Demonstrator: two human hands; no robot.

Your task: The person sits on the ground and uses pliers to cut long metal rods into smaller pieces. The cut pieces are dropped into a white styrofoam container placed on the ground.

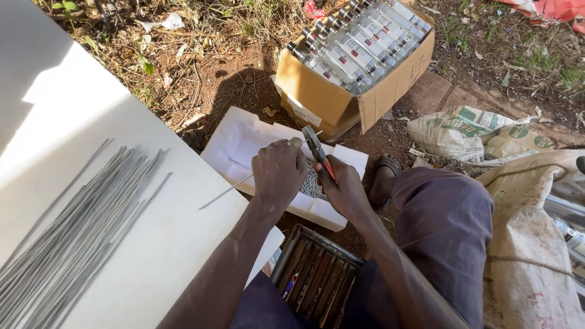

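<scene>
**Outdoor makeshift work spot on bare ground**

Open-air site, sunlit. Ground: reddish bare soil [244,79] with dry grass, weeds and litter at the far edge. Left: white board [152,244] used as a work surface, carrying a bundle of thin grey metal rods [73,237]. Far centre: open cardboard box [341,91] of clear bottles. Right: printed woven sacks [469,131]. Near centre: rusty metal tray [317,274] of tools. Centre: white foam block [244,143] lying on the dirt.
</scene>
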